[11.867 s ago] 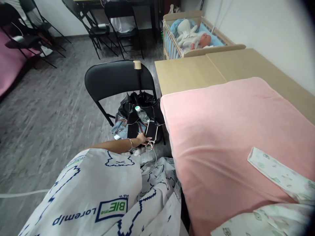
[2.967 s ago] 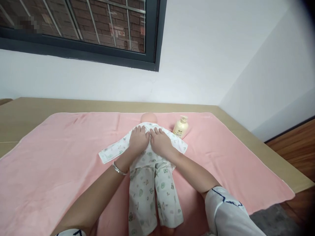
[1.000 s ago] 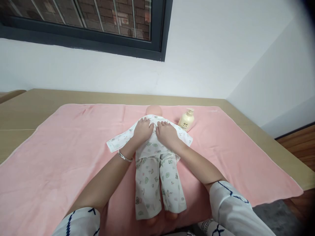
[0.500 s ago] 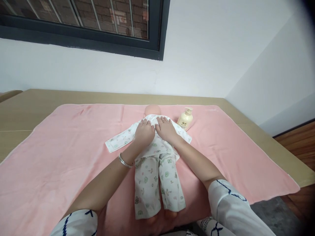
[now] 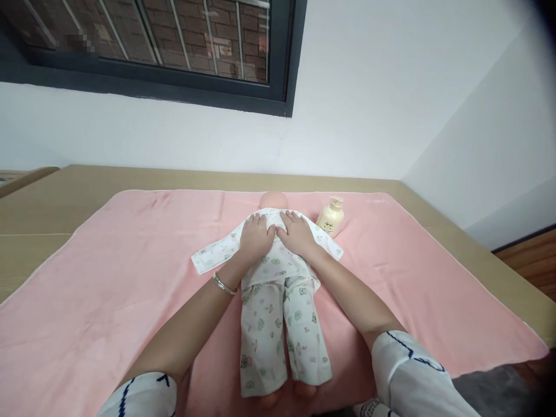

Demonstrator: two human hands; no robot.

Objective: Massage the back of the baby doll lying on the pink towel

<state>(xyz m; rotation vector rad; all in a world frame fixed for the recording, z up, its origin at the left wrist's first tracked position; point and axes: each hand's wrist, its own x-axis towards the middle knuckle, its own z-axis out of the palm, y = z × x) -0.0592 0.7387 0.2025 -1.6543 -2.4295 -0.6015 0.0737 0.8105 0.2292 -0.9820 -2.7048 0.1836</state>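
Observation:
A baby doll (image 5: 274, 200) lies stretched out, its bald head away from me and its bare feet toward me. It wears a white printed top (image 5: 282, 263) and matching trousers (image 5: 263, 341). My left hand (image 5: 257, 236) rests flat on the left of the doll's upper body, a silver bangle at the wrist. On the right side lies my right hand (image 5: 299, 234), also flat with fingers stretched out. The two thumbs come close together over the middle. Neither hand holds anything. Which way the doll faces I cannot tell.
A cream pump bottle (image 5: 330, 216) stands just right of the doll's shoulder. Beneath everything spreads a pink blanket (image 5: 143, 278) on a tan surface (image 5: 174, 178). Behind it rise a white wall (image 5: 356, 116) and a dark-framed window (image 5: 278, 95).
The camera view has shifted slightly, so everything sits a little lower and farther right. Both hands stay on the doll's upper body, with the thumbs now spread out more toward each other.

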